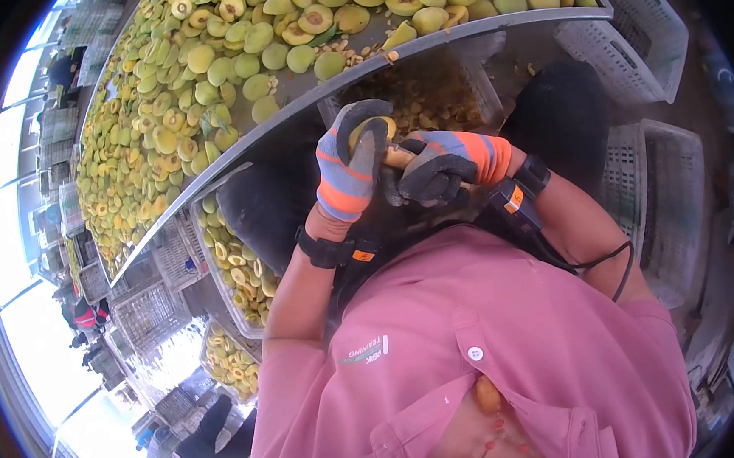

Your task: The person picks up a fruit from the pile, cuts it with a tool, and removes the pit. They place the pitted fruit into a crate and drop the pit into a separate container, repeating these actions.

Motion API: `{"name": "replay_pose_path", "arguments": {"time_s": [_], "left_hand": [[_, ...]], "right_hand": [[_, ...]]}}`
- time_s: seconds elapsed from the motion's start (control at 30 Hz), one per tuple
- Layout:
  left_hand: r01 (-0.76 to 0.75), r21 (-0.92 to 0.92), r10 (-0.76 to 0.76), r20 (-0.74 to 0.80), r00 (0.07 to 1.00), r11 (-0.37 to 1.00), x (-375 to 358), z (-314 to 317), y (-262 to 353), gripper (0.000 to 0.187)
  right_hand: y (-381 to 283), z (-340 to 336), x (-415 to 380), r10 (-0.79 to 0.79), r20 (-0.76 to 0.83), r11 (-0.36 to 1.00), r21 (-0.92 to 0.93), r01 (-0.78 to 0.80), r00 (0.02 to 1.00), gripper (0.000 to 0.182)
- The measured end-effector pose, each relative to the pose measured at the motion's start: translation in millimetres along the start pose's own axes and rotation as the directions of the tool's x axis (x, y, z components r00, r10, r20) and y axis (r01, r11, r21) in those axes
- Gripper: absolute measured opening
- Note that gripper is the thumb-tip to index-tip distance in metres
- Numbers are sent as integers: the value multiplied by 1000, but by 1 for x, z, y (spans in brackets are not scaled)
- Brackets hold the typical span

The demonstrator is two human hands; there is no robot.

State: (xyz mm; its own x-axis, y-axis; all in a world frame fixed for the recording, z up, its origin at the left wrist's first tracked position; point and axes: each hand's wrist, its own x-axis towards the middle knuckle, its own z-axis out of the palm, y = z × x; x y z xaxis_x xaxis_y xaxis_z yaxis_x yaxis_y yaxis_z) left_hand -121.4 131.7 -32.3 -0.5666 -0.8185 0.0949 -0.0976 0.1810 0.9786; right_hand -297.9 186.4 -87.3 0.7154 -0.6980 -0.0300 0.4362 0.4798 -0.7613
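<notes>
My left hand [353, 158], in a grey, orange and blue striped glove with dark grey palm and fingers, is closed around a yellow-green stone fruit [387, 127]. Its fingers cover most of the fruit, so whether it is whole or cut does not show. Close beside it, my right hand [444, 168] in a matching glove grips a tool with a light wooden handle [398, 156]. The handle's end points at the fruit; any blade is hidden. Both hands are above my lap, just in front of the table's near edge.
A metal-edged table [305, 73] bears a large heap of halved fruit [202, 62]. Under its edge is a bin of brown pits and scraps [426, 97]. White crates [626, 32] stand right; a crate of fruit halves [238, 268] stands left. A cable [591, 263] runs by my right arm.
</notes>
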Motion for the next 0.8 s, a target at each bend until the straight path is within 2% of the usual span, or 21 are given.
{"name": "replay_pose_path", "arguments": {"time_s": [0.03,0.07,0.1,0.17,0.2,0.23,0.3,0.37,0.4,0.43,0.47,0.5,0.53,0.57,0.63,0.67,0.7,0.73,0.8], "left_hand": [[-13,-11,13,-23,1000,1000,-1,3,7,21],[-127,29,129,-58,990,991,1,7,10,21],[-46,-97,39,-74,997,994,-1,9,18,22],[-78,-187,56,-121,991,979,0,12,22,19],[16,-308,-46,-92,995,951,-2,11,23,18],[-58,-296,21,-129,991,953,-2,12,14,19],[-4,-370,-43,-121,992,929,-6,9,-3,21],[-26,-587,-129,-221,967,809,-12,9,-20,23],[2,-880,-324,-173,930,476,-16,6,-23,24],[36,-845,-401,-215,890,534,-23,-2,-26,24],[81,-807,-466,-253,848,585,-27,-15,-12,23],[135,-768,-525,-288,801,626,-31,-29,1,23],[150,-592,-443,-387,809,792,-41,-44,14,22],[71,-544,-393,-504,769,836,-51,-64,14,19],[-54,-400,-272,-709,650,915,-70,-104,15,21],[-117,-353,-231,-793,564,928,-83,-128,3,18],[-86,-218,-158,-879,451,972,-95,-148,-2,16],[35,-127,-131,-928,350,991,-114,-169,-16,17],[8,-5,-8,-940,342,1000,-181,-243,-101,21]], "right_hand": [[-6,8,1,130,51,972,191,-138,990,25],[-8,22,-3,134,27,915,381,-134,991,20],[-9,29,-4,110,21,903,416,-109,994,19],[-5,31,-5,115,12,843,529,-104,993,18],[-1,31,-4,138,-6,811,575,-109,990,18],[2,30,-4,161,-24,777,620,-112,987,18],[6,32,-1,194,-87,755,649,-92,977,18],[8,33,1,196,-107,737,671,-75,975,17],[6,29,3,165,-108,814,577,-74,980,17],[5,26,5,134,-109,878,474,-67,985,18],[17,-1,6,-8,-198,999,30,15,980,21],[26,-13,10,-33,-292,991,-130,-6,956,23],[35,-25,14,-57,-384,958,-280,-58,921,25],[38,-25,21,86,-524,980,-108,-167,847,27],[49,-23,24,119,-563,970,-111,-218,818,29],[55,-25,22,8,-469,939,-299,-168,883,29],[61,-29,22,-43,-405,894,-424,-145,914,29],[67,-33,21,-95,-337,835,-540,-110,937,29],[79,-41,22,-119,-316,735,-665,-131,941,30]]}}
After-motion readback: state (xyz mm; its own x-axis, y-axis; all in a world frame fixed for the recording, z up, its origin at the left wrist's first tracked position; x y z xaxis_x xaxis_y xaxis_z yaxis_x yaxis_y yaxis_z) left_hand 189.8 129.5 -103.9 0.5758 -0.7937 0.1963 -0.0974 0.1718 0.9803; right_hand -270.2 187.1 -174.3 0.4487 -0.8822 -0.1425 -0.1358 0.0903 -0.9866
